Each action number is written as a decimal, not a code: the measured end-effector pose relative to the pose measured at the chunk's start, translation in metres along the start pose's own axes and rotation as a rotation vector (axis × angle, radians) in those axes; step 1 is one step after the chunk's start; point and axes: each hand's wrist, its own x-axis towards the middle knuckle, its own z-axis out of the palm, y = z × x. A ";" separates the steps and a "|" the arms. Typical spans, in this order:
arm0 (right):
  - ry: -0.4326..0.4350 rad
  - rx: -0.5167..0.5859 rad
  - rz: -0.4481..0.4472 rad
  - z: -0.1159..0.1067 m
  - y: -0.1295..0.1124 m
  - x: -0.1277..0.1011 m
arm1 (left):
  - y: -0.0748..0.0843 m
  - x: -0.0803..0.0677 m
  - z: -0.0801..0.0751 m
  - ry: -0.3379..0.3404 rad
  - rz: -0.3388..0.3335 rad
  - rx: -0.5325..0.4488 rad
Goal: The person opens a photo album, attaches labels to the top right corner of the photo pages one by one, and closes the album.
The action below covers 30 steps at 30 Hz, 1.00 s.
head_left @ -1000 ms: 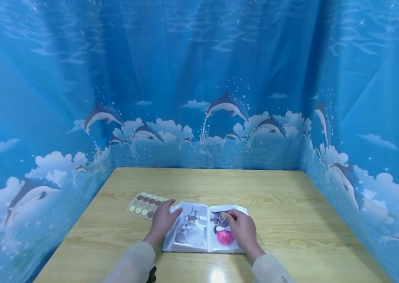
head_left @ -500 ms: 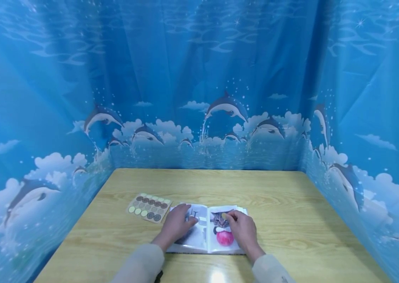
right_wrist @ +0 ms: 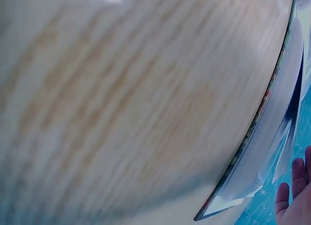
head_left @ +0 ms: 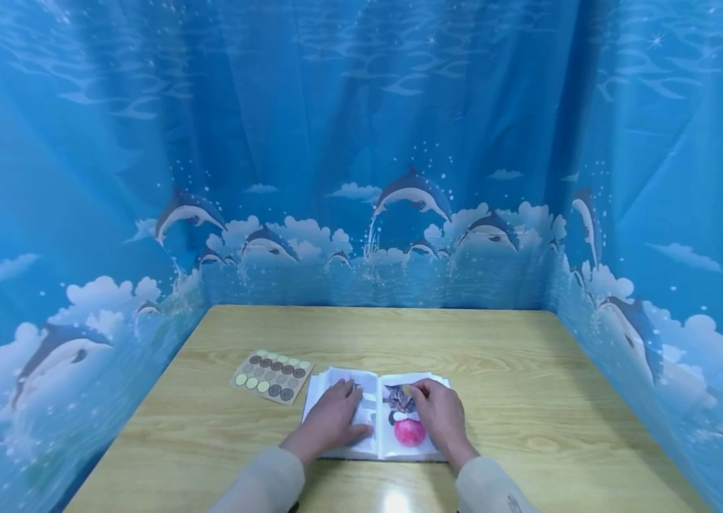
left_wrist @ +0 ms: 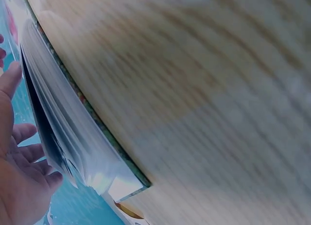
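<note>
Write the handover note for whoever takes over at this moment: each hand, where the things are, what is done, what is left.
Left hand: flat on the left page of the open album, fingers straight.
Right hand: on the right page, fingertips pinching or pressing a small round sticker at the cat photo; which of the two cannot be told.
Sticker sheet: on the table, just left of the album, dots in rows.
Done: album open, one sticker at the right page.
Left: judging by the sheet, probably more dots to place; confirm this one is stuck down.
</note>
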 end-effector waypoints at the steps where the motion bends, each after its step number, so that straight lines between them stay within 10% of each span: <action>1: -0.003 0.002 0.007 0.000 0.000 0.001 | 0.000 -0.001 0.000 -0.005 0.002 0.011; 30: -0.054 -0.118 -0.129 0.039 -0.022 0.043 | -0.004 -0.006 0.010 -0.036 -0.037 0.066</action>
